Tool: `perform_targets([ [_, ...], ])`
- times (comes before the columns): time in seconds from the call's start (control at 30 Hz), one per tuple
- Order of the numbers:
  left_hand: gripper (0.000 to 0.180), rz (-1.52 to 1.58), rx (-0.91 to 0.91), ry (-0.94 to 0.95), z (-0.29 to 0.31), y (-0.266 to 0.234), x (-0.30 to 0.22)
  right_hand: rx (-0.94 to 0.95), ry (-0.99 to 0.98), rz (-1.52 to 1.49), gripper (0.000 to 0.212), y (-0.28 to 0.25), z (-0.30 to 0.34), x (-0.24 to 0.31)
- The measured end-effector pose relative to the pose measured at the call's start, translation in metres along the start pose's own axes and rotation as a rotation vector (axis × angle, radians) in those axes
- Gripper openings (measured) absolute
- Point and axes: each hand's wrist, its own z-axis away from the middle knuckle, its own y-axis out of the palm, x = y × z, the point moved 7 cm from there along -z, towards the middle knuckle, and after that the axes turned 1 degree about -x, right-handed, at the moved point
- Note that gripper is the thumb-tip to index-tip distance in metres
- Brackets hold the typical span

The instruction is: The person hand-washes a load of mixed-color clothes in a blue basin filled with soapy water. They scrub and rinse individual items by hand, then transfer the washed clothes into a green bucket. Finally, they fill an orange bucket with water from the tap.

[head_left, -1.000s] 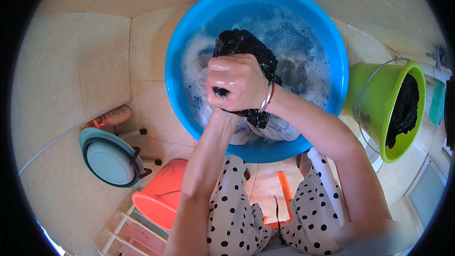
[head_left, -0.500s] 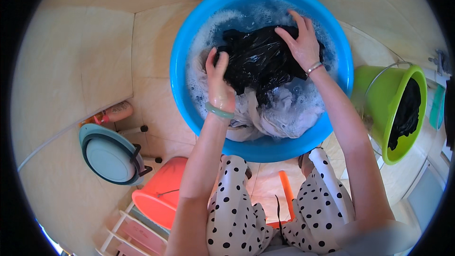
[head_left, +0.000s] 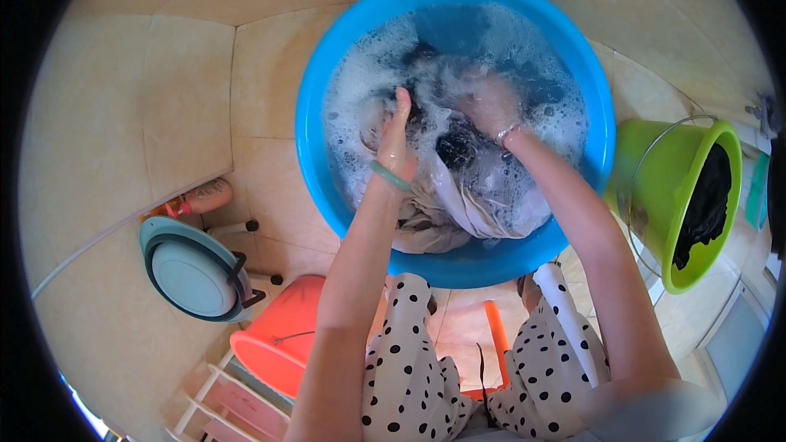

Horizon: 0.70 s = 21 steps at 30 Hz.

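A large blue basin [head_left: 304,123] holds sudsy water [head_left: 532,57] with wet laundry in it. A pale greyish-white cloth [head_left: 483,213] lies bunched at the near side. Dark fabric [head_left: 455,150] shows beside it, mostly under the water. My left hand [head_left: 395,137], below a green bangle, dips into the suds at the left of the laundry; its thumb stands up and apart, the other fingers partly covered by foam. My right hand [head_left: 491,106] presses into the water over the dark fabric. Motion and foam smear its fingers, so its grip is unclear.
A green bucket [head_left: 647,164] with black cloth [head_left: 706,205] inside stands tilted-looking at the right. To the left are stacked grey-green basins [head_left: 192,278], a pink bottle [head_left: 206,196] and an orange-red bucket [head_left: 282,340]. A white rack [head_left: 209,385] sits at lower left.
The black fabric, spread glossy at the surface before, has sunk mostly below the suds. My right hand has moved down into the water, nearer to me; the left hand has lowered slightly.
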Motion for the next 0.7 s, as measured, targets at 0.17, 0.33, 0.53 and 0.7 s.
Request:
perform_targets([
  [0.17,0.067,0.472,0.532,-0.122,0.025,0.035,-0.026,-0.218,-0.577,-0.061,0.029,-0.033,0.060,0.093],
  [0.33,0.048,0.466,0.380,-0.087,0.057,0.030,-0.042,-0.130,-0.914,0.002,0.024,-0.042,0.123,0.149],
  [0.53,0.042,0.553,0.494,-0.104,0.074,0.038,-0.037,-0.091,-1.040,-0.053,0.013,-0.021,0.143,0.165],
  [0.7,0.039,0.603,0.456,-0.125,0.078,0.036,-0.028,-0.181,-1.109,-0.178,0.016,-0.024,0.133,0.180],
])
